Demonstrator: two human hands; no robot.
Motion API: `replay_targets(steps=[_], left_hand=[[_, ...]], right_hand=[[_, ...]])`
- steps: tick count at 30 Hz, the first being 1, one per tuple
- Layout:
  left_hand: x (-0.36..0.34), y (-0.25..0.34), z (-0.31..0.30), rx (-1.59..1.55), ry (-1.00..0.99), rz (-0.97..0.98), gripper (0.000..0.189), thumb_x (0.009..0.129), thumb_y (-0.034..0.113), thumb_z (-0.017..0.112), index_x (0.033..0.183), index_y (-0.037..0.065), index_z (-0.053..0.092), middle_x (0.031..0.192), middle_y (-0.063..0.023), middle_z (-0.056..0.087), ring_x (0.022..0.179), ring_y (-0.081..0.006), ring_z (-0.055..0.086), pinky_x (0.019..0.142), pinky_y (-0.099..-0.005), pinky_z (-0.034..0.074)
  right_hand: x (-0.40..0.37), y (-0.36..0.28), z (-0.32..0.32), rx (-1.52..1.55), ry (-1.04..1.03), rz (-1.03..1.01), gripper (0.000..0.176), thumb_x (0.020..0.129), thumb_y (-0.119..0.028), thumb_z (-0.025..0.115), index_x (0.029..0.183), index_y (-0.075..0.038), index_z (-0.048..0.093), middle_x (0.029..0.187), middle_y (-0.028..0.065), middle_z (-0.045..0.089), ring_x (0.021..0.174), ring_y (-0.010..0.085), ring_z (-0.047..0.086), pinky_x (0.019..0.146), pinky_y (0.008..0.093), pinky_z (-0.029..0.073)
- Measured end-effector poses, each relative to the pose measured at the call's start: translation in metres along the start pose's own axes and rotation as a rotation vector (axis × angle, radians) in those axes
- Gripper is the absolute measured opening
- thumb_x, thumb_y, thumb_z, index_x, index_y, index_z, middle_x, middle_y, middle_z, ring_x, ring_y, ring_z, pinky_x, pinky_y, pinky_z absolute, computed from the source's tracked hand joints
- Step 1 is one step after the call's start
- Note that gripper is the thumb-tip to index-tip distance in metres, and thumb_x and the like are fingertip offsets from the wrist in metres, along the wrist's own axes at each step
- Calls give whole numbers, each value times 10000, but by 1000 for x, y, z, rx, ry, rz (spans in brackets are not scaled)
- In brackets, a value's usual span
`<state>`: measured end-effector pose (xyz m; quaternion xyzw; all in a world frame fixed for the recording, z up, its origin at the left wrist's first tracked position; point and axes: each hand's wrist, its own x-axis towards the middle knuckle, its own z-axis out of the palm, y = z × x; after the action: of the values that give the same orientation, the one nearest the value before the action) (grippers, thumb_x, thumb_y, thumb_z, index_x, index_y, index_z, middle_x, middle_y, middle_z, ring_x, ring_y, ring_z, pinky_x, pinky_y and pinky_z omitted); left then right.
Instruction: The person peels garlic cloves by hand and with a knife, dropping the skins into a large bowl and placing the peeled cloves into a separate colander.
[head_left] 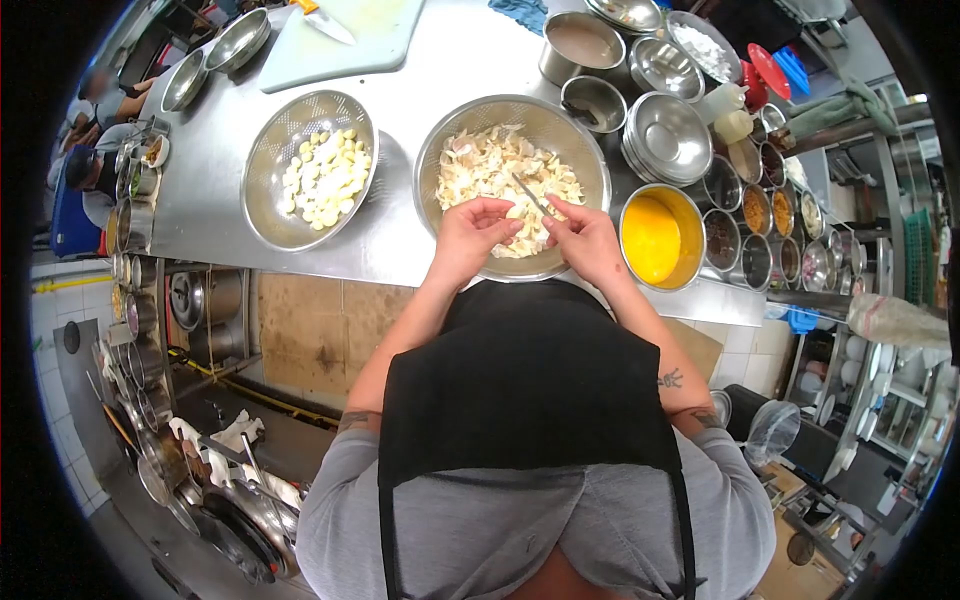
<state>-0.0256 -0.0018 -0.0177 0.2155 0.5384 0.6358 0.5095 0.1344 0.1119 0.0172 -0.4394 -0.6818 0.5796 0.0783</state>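
Over a large metal colander [428, 170] full of pale garlic skins and cloves [490, 165], my two hands are close together. My left hand [474, 238] pinches a small pale garlic clove [516, 213] between thumb and fingertips. Opposite it, my right hand [583, 238] is closed on a small knife [530, 192], whose blade points up and to the left over the skins. To the left, a second perforated metal bowl [262, 190] holds peeled cloves [328, 178].
A metal pot with yellow liquid [655, 235] stands right of the colander, near stacked metal bowls [672, 138] and many small containers. A cutting board [375, 45] with an orange-handled knife [328, 22] lies at the back left. Other people [95, 170] are at the far left.
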Motion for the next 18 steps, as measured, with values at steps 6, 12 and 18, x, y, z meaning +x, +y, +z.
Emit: replay_targets(steps=[6,12,18], left_hand=[[1,-1,-1,20,-6,2,239,836,13,710,1053,-38,622,909,-91,688,775,-123,646,692,-250,528],[0,-1,-2,16,-36,21,200,849,9,695,1027,-35,614,886,-89,686,760,-119,643,679,-245,521],[0,1,-2,47,-71,30,178,861,34,689,1007,-41,622,851,-68,680,742,-92,620,666,-222,496]], right_hand=[[-5,-2,2,147,-133,-139,430,921,-110,627,1342,-84,543,644,-43,545,585,25,449,545,206,381],[0,7,7,126,-207,-187,376,932,-101,614,1305,-61,576,671,-85,503,591,13,386,538,192,348],[-6,-2,6,191,-242,-169,338,935,-99,613,1270,-50,604,698,-79,517,618,8,410,554,184,364]])
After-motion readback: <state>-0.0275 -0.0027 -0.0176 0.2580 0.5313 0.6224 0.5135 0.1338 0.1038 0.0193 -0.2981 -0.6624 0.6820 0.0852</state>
